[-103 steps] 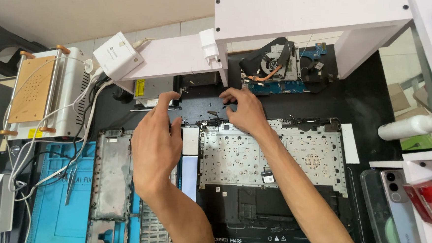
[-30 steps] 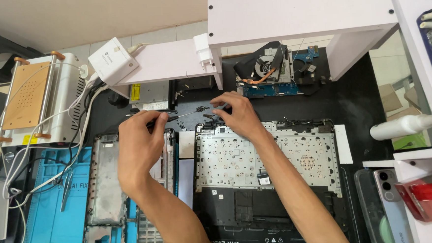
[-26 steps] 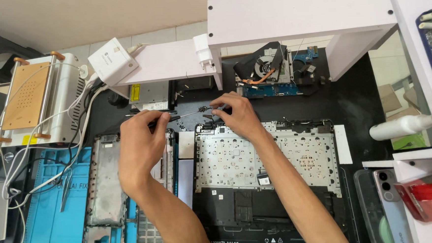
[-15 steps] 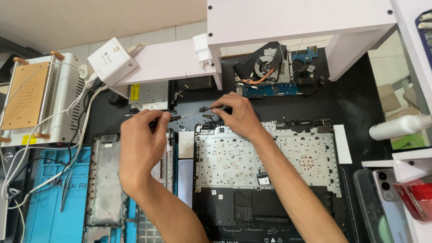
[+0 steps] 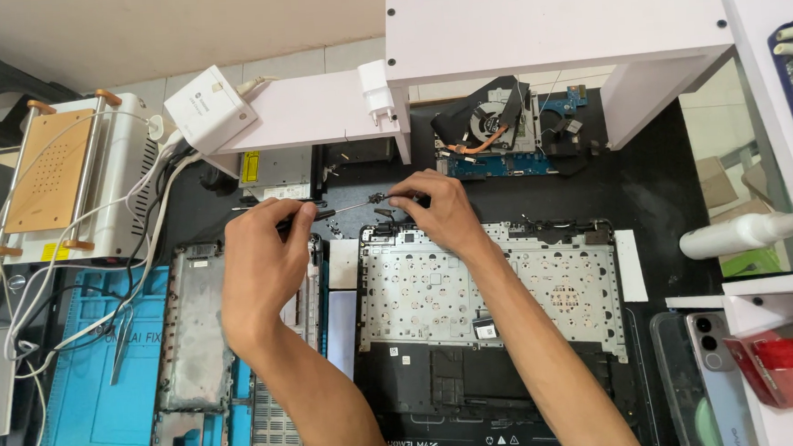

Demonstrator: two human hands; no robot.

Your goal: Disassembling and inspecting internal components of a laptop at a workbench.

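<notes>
Fingers (image 5: 298,215) of our left hand (image 5: 263,266) grip a screwdriver (image 5: 341,209); right hand (image 5: 441,213) pinches its tip above the black bench (image 5: 657,182).

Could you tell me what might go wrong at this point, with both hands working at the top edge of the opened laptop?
The left hand holds a thin screwdriver whose tip meets a small part pinched by the right hand; a slip could jab the fingers. A small part, if dropped, might be hard to spot on the black mat. The white cables trailing near the left forearm could possibly snag.
</notes>
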